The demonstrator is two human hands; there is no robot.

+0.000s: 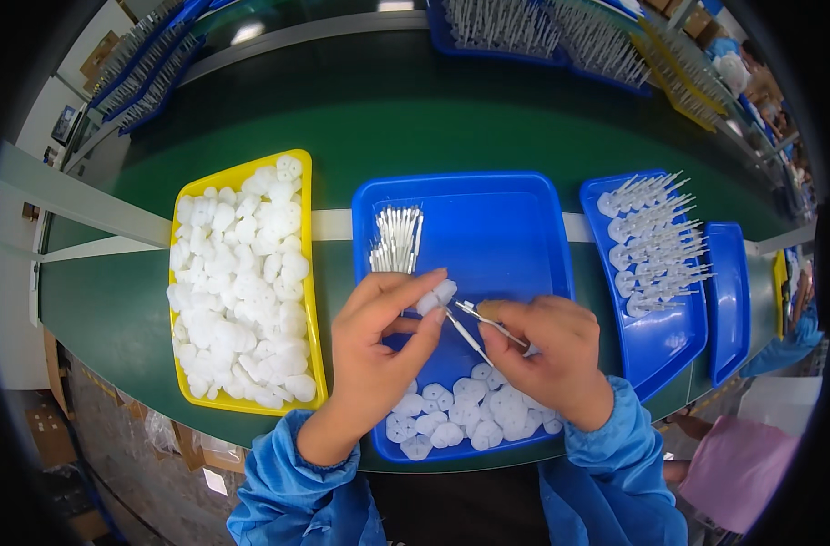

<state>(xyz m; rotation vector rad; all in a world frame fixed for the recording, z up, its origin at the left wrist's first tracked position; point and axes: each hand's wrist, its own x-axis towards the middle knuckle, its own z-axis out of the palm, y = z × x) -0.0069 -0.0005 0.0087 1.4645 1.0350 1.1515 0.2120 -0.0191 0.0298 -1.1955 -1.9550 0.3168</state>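
Two sleeved forearms, left and right, come in from the lower edge, wrists bare and angled inward. The left grip pinches between thumb and forefinger, tips pointing right. The right grip faces it nearby, fingers curled, thumb pressed up beneath the forefinger.

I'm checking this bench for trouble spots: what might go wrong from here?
The left hand pinches a small white piece and the right hand slim metallic parts; a slip might drop something among the loose white discs below.

White pieces are heaped in the yellow tray, so a bump could spill some.

Thin rods stand crowded in the right-hand blue tray; a knock might topple them.
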